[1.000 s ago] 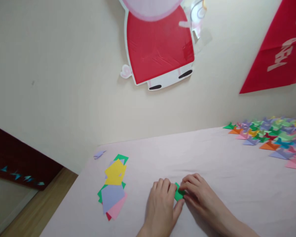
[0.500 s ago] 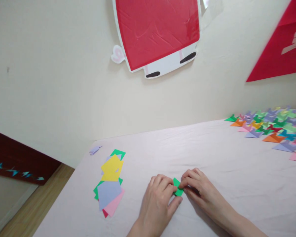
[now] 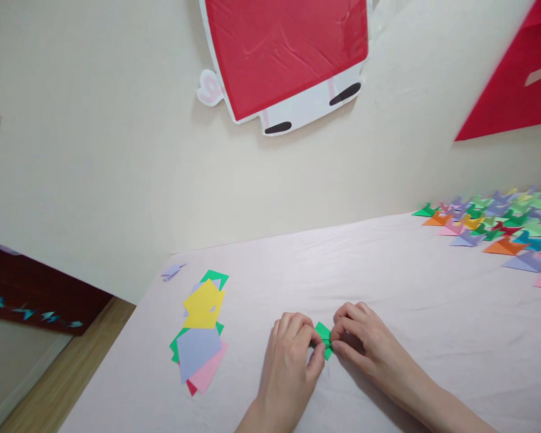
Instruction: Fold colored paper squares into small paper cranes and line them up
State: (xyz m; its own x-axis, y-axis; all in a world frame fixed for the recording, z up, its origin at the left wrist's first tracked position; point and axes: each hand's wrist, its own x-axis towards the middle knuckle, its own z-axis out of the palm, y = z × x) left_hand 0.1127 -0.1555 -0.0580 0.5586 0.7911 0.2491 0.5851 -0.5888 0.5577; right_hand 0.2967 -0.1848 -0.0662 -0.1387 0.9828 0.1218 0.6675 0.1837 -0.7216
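Note:
A small green piece of folded paper [image 3: 323,331] lies on the pale cloth between my hands, partly covered by my fingertips. My left hand [image 3: 293,355] pinches its left side, thumb and index finger together. At its right edge, the thumb and index finger of my right hand [image 3: 363,340] are closed on the paper too. Creases run across the middle of the green paper; its underside is hidden.
To the left lie overlapping loose sheets: a yellow sheet [image 3: 205,305], a lavender sheet [image 3: 199,352] and a pink sheet [image 3: 211,368]. A small lavender folded piece [image 3: 173,272] sits near the table's left edge. Rows of colourful folded paper figures [image 3: 505,245] stand at the far right, against the wall.
My left thumb has moved up to pinch the paper's left side. The green paper now shows a flap spread at the top and a smaller one below. The view has shifted slightly.

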